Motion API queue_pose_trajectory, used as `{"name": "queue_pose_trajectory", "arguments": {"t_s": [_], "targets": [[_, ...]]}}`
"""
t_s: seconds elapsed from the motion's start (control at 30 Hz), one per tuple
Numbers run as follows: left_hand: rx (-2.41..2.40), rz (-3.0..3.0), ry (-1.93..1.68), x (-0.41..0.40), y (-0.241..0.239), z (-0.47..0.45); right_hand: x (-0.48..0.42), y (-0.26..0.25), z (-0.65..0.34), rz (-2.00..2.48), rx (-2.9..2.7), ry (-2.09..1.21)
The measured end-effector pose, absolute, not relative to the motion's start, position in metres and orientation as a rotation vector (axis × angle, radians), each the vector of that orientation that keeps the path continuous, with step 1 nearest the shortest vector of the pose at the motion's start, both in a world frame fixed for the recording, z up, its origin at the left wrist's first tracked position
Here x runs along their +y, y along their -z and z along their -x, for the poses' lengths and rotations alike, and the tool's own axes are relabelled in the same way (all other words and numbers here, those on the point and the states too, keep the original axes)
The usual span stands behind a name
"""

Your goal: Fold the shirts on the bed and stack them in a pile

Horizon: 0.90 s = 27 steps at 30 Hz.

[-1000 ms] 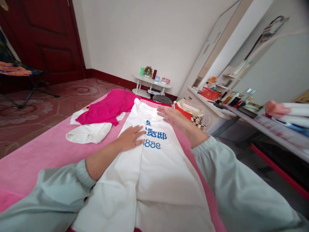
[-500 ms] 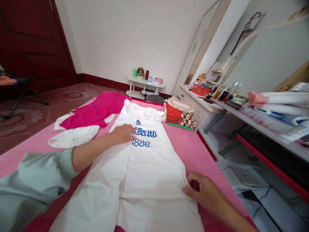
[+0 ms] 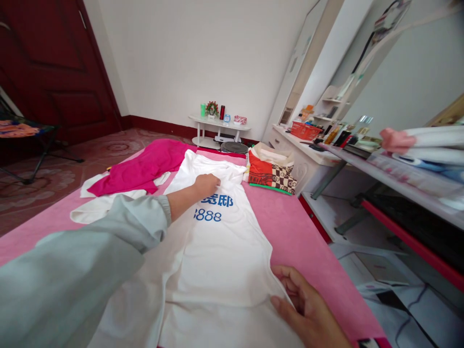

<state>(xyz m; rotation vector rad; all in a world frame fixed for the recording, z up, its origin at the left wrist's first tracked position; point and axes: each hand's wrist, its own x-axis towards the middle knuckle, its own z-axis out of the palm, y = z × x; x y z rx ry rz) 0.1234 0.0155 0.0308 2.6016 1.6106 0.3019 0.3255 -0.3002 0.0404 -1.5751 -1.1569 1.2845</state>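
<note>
A white T-shirt [image 3: 221,261] with blue characters and numbers lies lengthwise in front of me, its collar end far away and its sides drawn inward. My left hand [image 3: 208,185] is closed on the cloth above the print, its arm crossing the shirt and covering part of the lettering. At the near right edge, my right hand [image 3: 300,299] has the shirt's side between thumb and fingers. The thumb rests on top of the fabric; the fingertips are partly hidden by the edge.
Pink bedding [image 3: 290,227] lies under the shirt. A magenta garment [image 3: 145,164] rests over white cloth [image 3: 90,209] at left. Folded patterned clothes [image 3: 271,171] sit at the far right corner. A desk [image 3: 398,186] and a vanity [image 3: 281,137] stand along the right side.
My left hand has moved forward and right, from beside the print toward the collar, and its fingers have curled in. My right hand has come slightly nearer along the shirt's edge.
</note>
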Motion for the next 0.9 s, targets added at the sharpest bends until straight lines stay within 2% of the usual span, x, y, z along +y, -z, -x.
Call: {"name": "queue_pose_trajectory", "arguments": {"t_s": [0.13,0.3,0.4,0.5,0.73,0.9], "targets": [[1.608,-2.532,-0.455,0.031,-0.059,-0.121,-0.297,-0.055,-0.315,1.537,-1.242,-1.279],[1.554,-2.348,-0.7,0.053,-0.093,-0.118,-0.285,-0.066,-0.28,1.38,-1.44,-1.492],[1.53,-2.247,-0.806,0.065,-0.099,-0.11,-0.273,-0.066,-0.256,1.417,-1.622,-1.432],[1.524,-2.161,-0.879,0.074,-0.09,-0.095,-0.261,-0.058,-0.233,1.446,-1.785,-1.373],[1.542,-1.878,-0.961,0.079,-0.036,-0.054,-0.246,-0.026,-0.202,1.441,-1.945,-1.505],[1.507,-1.695,-1.08,0.081,-0.015,-0.046,-0.237,-0.037,-0.207,1.406,-1.999,-1.507]]}}
